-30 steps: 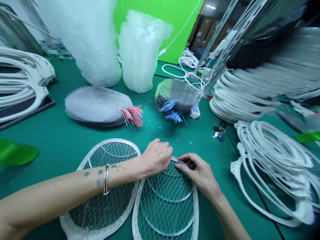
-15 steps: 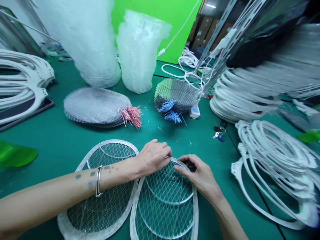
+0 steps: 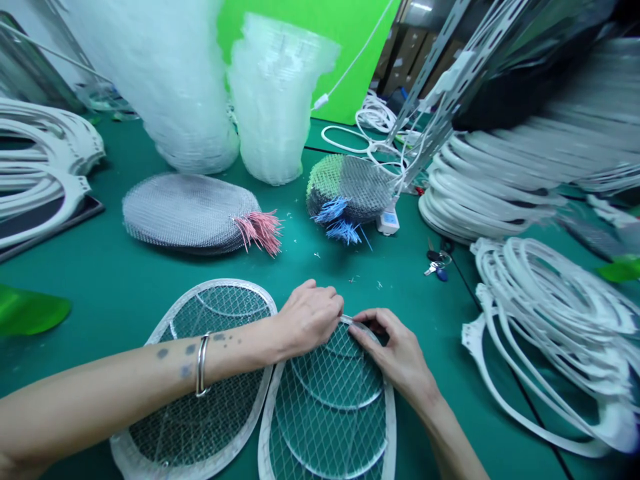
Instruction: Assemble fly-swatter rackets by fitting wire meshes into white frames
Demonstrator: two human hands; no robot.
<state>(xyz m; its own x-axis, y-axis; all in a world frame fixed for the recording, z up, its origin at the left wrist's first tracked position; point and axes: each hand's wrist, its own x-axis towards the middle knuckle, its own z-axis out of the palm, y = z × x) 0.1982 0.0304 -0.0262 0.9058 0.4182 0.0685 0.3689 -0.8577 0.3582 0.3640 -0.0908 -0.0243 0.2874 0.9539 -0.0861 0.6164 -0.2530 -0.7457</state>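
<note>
Near the front edge of a green work mat [image 3: 115,267], an oval racket head [image 3: 330,400] of wire mesh in a white plastic frame lies flat, its far end between the person's two hands. The left hand [image 3: 307,319] arches over that end, with its fingers [image 3: 330,297] curled down onto the rim. The right hand [image 3: 397,353] sits at the frame's far right curve, with its fingers [image 3: 365,335] pressed along the rim and bent around it. Both hands appear to be gripping the frame, though they hide the exact hold. Just left of this piece lies a second mesh racket head [image 3: 223,310], with the left forearm resting across it and a metal bangle [image 3: 201,365] on the wrist.

Farther away on the mat are a flat stack of gray mesh [image 3: 185,213] with pink wire ends and a rounded mesh bundle [image 3: 350,190] with blue wire ends. Behind them rise two tall stacks of clear plastic [image 3: 273,100]. Loose white plastic frames [image 3: 545,320] are heaped on the right, more white frames [image 3: 45,153] lie on the left, and a bunch of keys [image 3: 435,263] sits near the right-hand heap.
</note>
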